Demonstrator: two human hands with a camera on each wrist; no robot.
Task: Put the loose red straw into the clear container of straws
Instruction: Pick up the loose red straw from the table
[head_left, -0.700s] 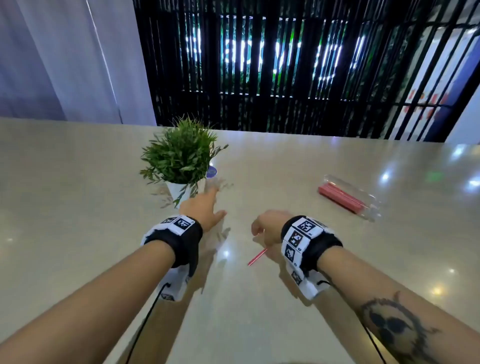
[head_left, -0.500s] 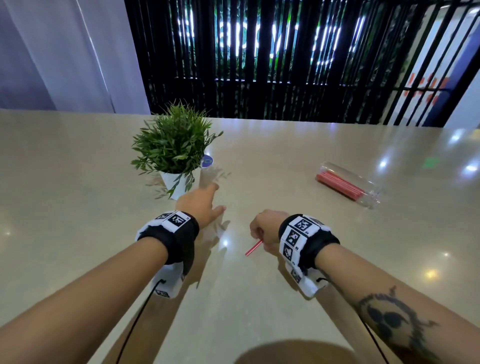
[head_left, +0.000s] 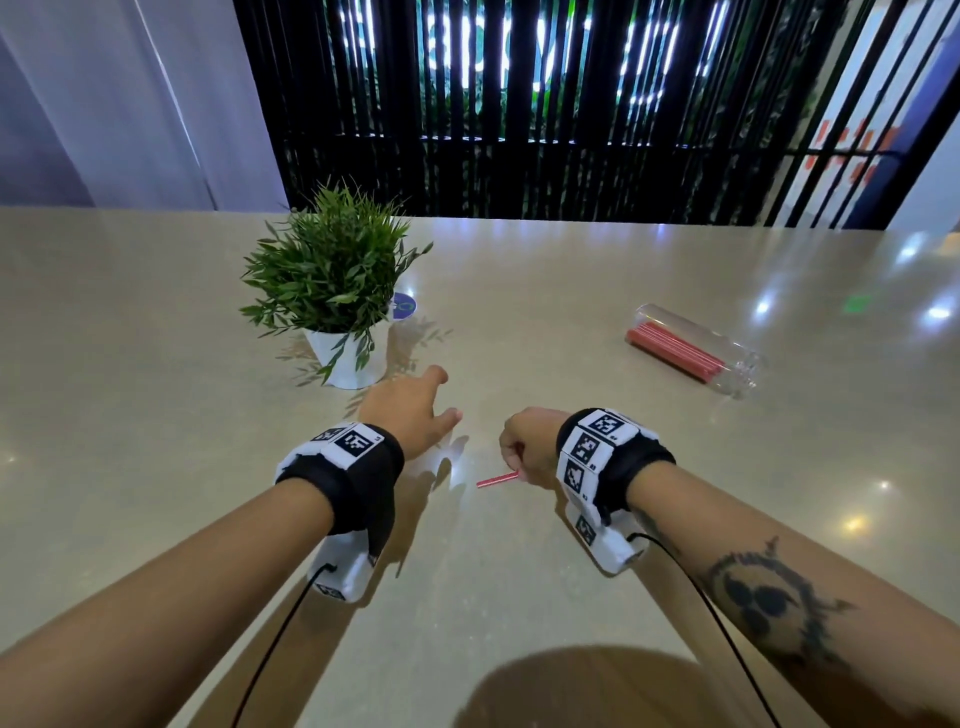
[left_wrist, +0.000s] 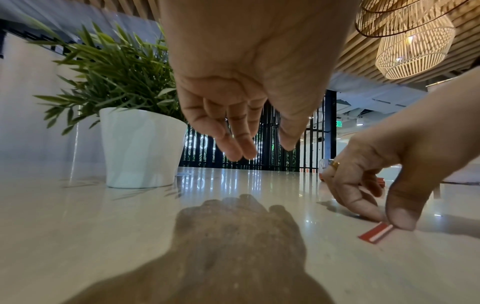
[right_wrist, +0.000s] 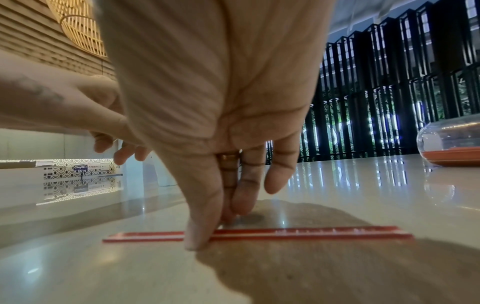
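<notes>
Right hand (head_left: 530, 441) pinches loose straw (right_wrist: 259, 234); left hand (head_left: 405, 410) relaxed; container (head_left: 696, 351) holds straws (head_left: 675, 349).

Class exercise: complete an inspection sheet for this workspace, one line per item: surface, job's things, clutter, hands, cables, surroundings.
Surface: glossy beige table.
Job's things: loose red straw flat on the table; clear container on its side, red straws inside.
Clutter: potted plant.
Hands: right hand pinches the straw; left hand relaxed, holds nothing.
Cables: black wristband cables.
Surroundings: black slatted screen, wicker lamps.
</notes>
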